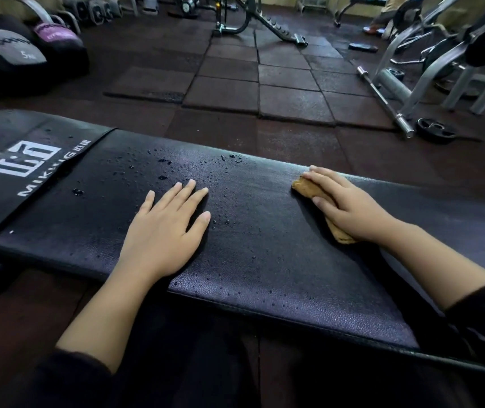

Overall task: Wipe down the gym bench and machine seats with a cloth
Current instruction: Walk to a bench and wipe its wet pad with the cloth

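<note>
Black textured padding is covering the desk [265, 260], the gym bench stretching across beneath both your hands. Your left hand [164, 228] is lying flat on the pad, fingers straight and slightly spread, gripping nothing. Water droplets [163, 161] are beading on the surface just beyond and to the left of its fingertips. Your right hand [350, 207] is pressing down on a tan folded cloth [309, 188], fingers extended over it; the cloth is showing past the fingertips and again below the heel of the hand. A barbell [382, 101] is lying on the rubber-tiled floor [288, 98] well beyond your right hand.
</note>
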The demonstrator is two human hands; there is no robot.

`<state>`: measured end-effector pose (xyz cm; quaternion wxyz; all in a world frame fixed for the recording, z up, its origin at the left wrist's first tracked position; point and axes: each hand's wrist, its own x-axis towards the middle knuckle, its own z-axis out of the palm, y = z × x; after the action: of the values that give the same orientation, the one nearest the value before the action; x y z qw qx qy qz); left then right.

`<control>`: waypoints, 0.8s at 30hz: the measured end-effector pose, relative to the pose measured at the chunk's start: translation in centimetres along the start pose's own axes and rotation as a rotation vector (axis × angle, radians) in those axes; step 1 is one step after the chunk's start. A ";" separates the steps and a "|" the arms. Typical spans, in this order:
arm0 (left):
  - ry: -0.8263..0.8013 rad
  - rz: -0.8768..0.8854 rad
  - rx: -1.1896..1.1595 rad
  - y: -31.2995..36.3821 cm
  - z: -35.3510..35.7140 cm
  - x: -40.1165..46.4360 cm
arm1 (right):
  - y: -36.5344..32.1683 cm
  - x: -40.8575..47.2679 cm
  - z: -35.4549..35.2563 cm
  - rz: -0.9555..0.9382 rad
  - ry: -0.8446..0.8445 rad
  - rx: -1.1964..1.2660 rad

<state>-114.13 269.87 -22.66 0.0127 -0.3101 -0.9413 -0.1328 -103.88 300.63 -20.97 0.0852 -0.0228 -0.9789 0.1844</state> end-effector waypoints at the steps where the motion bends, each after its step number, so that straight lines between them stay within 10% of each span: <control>1: 0.002 0.003 -0.004 0.0 0.0 0.0 | -0.5 0.0 0.2 0.031 0.001 0.000; 9: 0.011 0.018 -0.026 -0.3 0.0 0.0 | -9.5 -3.9 3.3 -0.238 -0.108 -0.010; 24: 0.218 -0.002 -0.253 -1.6 -1.5 -1.9 | -10.1 -5.3 4.0 -0.163 0.041 0.064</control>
<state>-113.61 267.18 -21.81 0.0753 -0.2921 -0.9103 -0.2833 -99.49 289.42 -21.81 0.1205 0.0560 -0.9692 0.2074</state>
